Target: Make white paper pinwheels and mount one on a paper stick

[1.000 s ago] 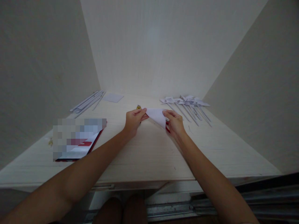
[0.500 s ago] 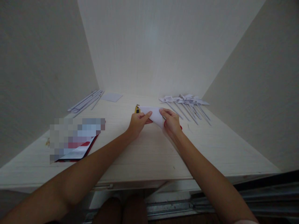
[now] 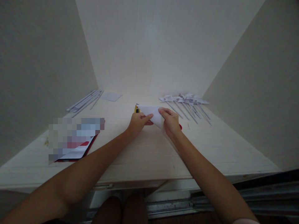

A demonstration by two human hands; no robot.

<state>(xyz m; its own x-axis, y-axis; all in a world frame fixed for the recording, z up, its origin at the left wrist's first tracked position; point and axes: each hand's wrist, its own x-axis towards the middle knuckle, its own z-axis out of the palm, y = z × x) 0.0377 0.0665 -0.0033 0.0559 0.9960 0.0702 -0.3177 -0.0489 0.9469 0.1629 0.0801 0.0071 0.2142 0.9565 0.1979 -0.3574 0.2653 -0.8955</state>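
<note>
A folded piece of white paper [image 3: 153,111] is stretched between my two hands above the middle of the table. My left hand [image 3: 139,122] pinches its lower left edge, thumb on top and fingers beneath. My right hand [image 3: 170,119] grips the right side between thumb and fingers. Just beyond my left hand lies a yellow and black tape measure [image 3: 137,109], partly hidden by the hand and paper. Something red [image 3: 180,127] shows beside my right hand; the hand covers most of it, so its kind is unclear.
Rolled paper sticks [image 3: 85,101] lie at the back left, near a square paper sheet [image 3: 111,96]. Several paper pinwheels [image 3: 187,101] on sticks are piled at the back right. A tablet in a red case [image 3: 77,153], partly blurred out, rests at the left on the white table [image 3: 144,161].
The paper has tilted slightly, its lower edge now slanting more. Both hands keep their grip and have barely moved. The view has shifted a little.
</note>
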